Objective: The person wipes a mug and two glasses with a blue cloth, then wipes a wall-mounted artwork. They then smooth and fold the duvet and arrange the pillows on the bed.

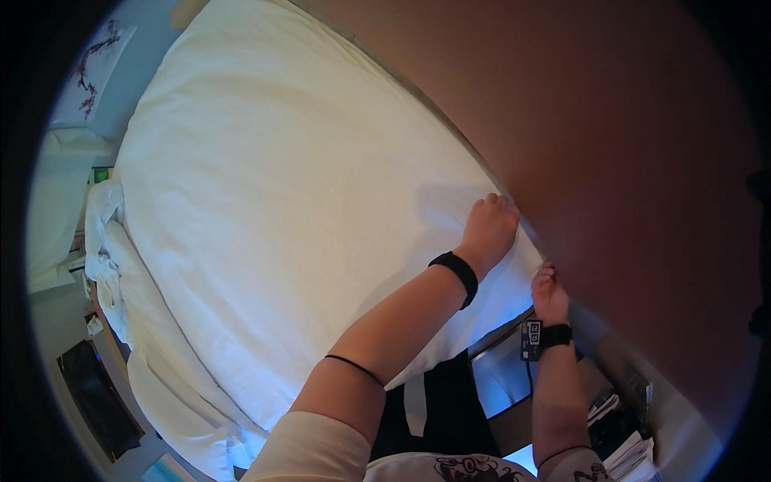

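A broad white bed cover [259,181], perhaps a sheet or duvet, spreads before me with soft wrinkles. At its right edge, my left hand [493,226] has its fingers curled down on the fabric, gripping it beside the brown surface. My right hand [549,295] is lower, at the cover's near right corner, with its fingertips pinching the cloth there. The fingertips of both hands are partly hidden. Black bands circle both wrists, and a small black device [530,340] bearing a printed code is strapped to the right one.
A large reddish-brown surface [632,150] runs along the cover's right edge. Bunched white fabric [144,313] lies at the left. A blossom-branch picture [93,72] hangs at upper left. Near my right arm are a glossy panel [500,376] and stacked papers or books [629,458].
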`<act>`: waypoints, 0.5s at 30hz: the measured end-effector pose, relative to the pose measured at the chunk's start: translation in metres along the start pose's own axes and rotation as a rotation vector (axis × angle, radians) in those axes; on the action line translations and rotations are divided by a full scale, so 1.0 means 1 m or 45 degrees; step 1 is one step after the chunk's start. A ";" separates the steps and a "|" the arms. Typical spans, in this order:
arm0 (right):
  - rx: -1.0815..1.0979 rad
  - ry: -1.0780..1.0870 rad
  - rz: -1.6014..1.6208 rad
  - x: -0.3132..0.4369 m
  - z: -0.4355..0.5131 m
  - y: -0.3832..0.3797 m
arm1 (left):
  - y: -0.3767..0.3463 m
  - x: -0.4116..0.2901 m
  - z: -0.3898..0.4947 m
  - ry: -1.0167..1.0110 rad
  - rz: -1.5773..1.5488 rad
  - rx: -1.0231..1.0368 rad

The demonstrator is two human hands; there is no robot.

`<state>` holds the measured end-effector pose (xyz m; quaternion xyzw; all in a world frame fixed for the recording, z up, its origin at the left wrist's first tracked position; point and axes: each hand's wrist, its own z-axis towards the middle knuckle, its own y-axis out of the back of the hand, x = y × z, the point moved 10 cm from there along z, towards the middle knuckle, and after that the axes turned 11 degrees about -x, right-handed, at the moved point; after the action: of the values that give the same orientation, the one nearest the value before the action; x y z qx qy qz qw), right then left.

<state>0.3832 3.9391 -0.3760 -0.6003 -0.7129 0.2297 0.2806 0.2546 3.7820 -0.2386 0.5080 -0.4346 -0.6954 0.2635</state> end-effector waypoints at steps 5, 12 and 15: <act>-0.283 0.757 -0.705 0.034 -0.020 -0.006 | -0.048 0.023 0.014 0.093 0.048 0.322; -0.352 1.340 -1.180 0.066 -0.024 0.004 | -0.055 0.020 0.019 -0.120 -0.301 -0.190; -0.551 0.947 -0.825 0.053 -0.003 0.032 | -0.066 0.009 0.012 -0.159 -0.147 -0.162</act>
<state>0.4021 3.9973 -0.3880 -0.4344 -0.7452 -0.2490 0.4404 0.2455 3.8110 -0.2989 0.4700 -0.3752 -0.7660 0.2272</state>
